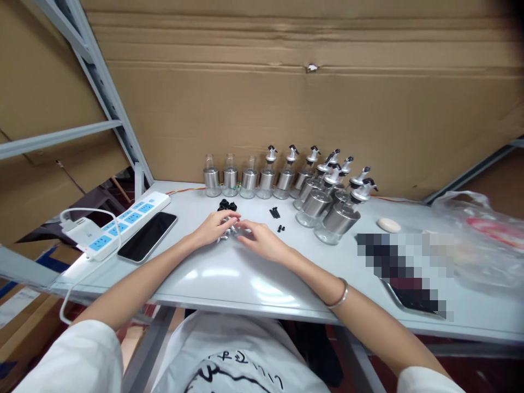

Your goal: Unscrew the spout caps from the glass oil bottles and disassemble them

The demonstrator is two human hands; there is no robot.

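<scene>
Side by side near the middle of the grey table (196,278), my two hands almost meet at a small heap of white parts (223,237). My left hand (216,226) lies over the heap with its fingers stretched out, covering some of it. From the right, my right hand (264,240) reaches in, thumb and fingers apart, with nothing visible between them. Just behind are black round caps (227,206). Slim black pieces (274,212) and a few tiny black parts (280,228) lie to the right.
Glass bottles with steel sleeves (212,179) line the back; several others have pourer tops (317,204). On the left lie a power strip (131,218) with a white cable and a phone (148,237). At right are a white oval object (388,225) and a plastic bag (487,245).
</scene>
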